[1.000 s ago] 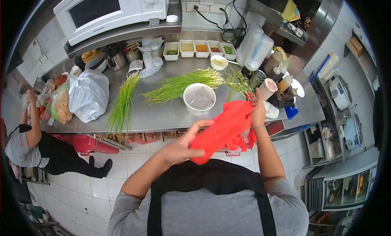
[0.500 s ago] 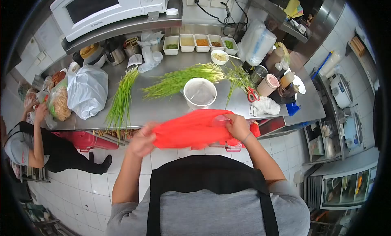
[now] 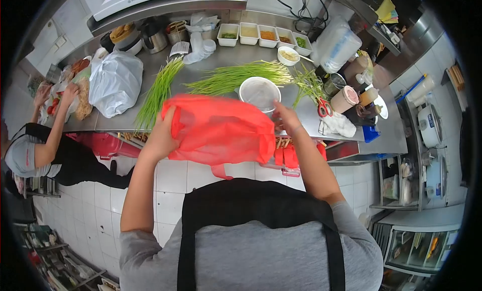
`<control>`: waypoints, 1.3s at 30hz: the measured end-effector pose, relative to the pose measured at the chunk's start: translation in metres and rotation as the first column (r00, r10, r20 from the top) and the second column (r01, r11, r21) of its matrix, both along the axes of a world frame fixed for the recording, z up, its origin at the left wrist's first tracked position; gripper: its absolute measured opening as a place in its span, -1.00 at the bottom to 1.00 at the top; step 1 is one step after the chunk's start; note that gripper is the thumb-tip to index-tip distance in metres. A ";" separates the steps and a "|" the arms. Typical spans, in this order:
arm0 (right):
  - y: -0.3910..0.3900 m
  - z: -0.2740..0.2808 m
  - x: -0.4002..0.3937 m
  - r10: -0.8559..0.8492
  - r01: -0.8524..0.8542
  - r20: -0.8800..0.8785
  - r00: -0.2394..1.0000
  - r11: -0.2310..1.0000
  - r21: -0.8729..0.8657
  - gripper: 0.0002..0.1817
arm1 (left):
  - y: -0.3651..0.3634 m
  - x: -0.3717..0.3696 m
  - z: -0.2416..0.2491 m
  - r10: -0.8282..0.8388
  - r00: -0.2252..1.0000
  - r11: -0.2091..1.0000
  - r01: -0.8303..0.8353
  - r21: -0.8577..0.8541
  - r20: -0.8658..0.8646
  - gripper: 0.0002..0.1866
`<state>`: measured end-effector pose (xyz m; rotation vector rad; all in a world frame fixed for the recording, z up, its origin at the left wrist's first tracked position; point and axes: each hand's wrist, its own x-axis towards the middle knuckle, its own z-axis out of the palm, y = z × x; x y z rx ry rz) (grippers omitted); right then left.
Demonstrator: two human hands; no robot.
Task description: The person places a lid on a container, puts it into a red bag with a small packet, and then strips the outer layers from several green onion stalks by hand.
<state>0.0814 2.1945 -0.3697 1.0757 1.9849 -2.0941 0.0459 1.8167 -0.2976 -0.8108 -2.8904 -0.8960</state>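
Note:
A red, thin fabric-like bag [image 3: 218, 132] is spread out in front of my chest, puffed up and loose, with a strap hanging at its lower edge. My left hand [image 3: 164, 136] is closed on the bag's left side. At the bag's right end is my right hand [image 3: 287, 119], its fingers apart; its fingertips are close to both the bag and a white round tub [image 3: 260, 106]. The tub stands on the steel counter, partly hidden by the bag. Behind it lie long green stalks [image 3: 226, 76], with another bunch [image 3: 158, 92] to the left.
Several small white containers of chopped food [image 3: 249, 40] line the back, near a small white bowl [image 3: 288, 63]. To the right are red scissors [image 3: 325, 108], a white cloth [image 3: 337, 124] and bottles. A co-worker [image 3: 50, 145] stands left, near a white plastic bag [image 3: 115, 82].
The red bag has gone from stretched flat between both hands to puffed open. My right hand has come off its right edge. The view has shifted slightly.

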 end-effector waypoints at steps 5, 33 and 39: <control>0.008 -0.036 -0.010 -0.104 0.137 -0.254 0.962 0.984 0.112 -0.73 | 0.018 -0.029 0.011 0.099 0.979 0.995 -0.096 0.022 -0.177 -0.16; 0.021 -0.006 0.055 -0.063 0.027 -0.337 0.940 0.994 -0.109 -0.89 | 0.176 -0.014 -0.059 -0.008 0.971 0.958 -0.060 0.279 0.239 0.27; 0.010 0.020 0.058 -0.034 0.007 -0.186 0.982 0.990 -0.141 -0.86 | 0.173 -0.008 -0.050 -0.036 0.954 0.976 -0.031 0.218 0.296 0.32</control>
